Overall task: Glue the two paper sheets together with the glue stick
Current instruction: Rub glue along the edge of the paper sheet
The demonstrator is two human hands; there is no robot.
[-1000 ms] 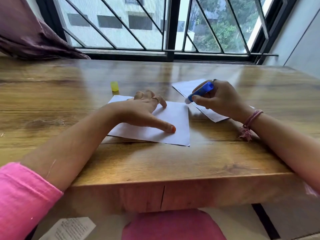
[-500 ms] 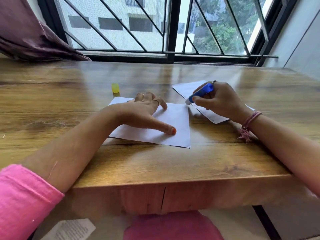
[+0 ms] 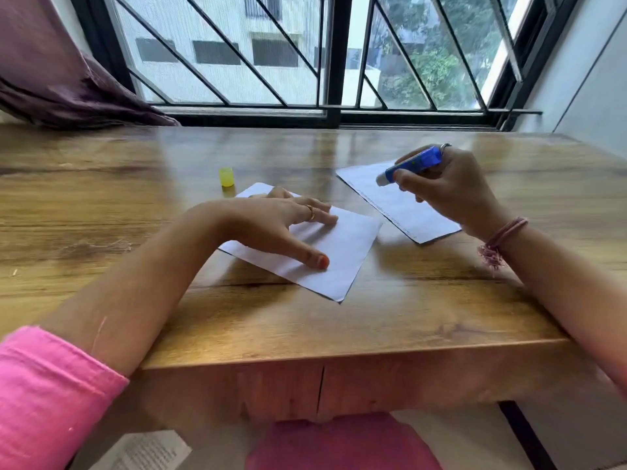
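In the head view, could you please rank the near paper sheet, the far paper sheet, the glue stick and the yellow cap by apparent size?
1. Near paper sheet
2. Far paper sheet, partly hidden by the right hand and farther away, so this order is unsure
3. Glue stick
4. Yellow cap

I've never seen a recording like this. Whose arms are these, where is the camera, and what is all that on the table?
There is no machine here: these are a person's two bare arms, filmed by a wide-angle camera worn on their head, looking forward and down. That is why the arms seem to reach out from the bottom corners.

On the wooden table lie two white paper sheets. The left hand rests flat on the near sheet, fingers spread, holding it down. The right hand grips a blue glue stick, its pale tip pointing left, above the far sheet. I cannot tell if the tip touches paper. The small yellow cap stands behind the near sheet, so the stick is open. The sheets lie apart, not yet joined.
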